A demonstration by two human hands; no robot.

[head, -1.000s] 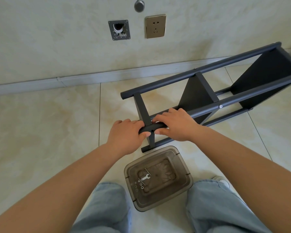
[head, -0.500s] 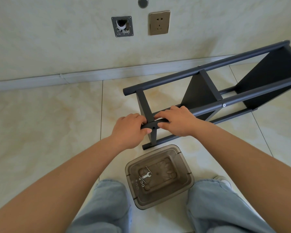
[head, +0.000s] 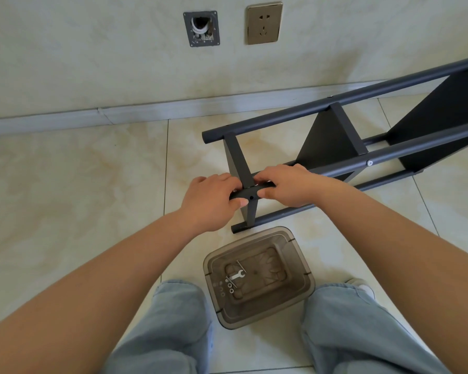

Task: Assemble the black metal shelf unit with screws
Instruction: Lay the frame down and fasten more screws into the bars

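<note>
The black metal shelf unit (head: pixel 333 136) lies on its side on the tiled floor, its long tubes running from the middle to the upper right. My left hand (head: pixel 211 201) grips the near end of the upper front tube (head: pixel 250 194), fingers curled over it and thumb under. My right hand (head: pixel 289 186) grips the same tube just right of an empty screw hole. A flat end shelf panel (head: pixel 238 160) meets the tube between my hands. One silver screw head (head: pixel 370 163) shows further along that tube.
A smoky translucent plastic bin (head: pixel 295 300) stands on the floor between my knees, holding a small wrench (head: pixel 237 276), a hex key and a few washers. The wall with a socket (head: pixel 264 22) and an open junction box (head: pixel 201 28) is beyond.
My view has tipped down slightly, so the wall fittings sit higher in frame. Both hands have stayed on the tube end, my fingers shifting a little around the screw hole.
</note>
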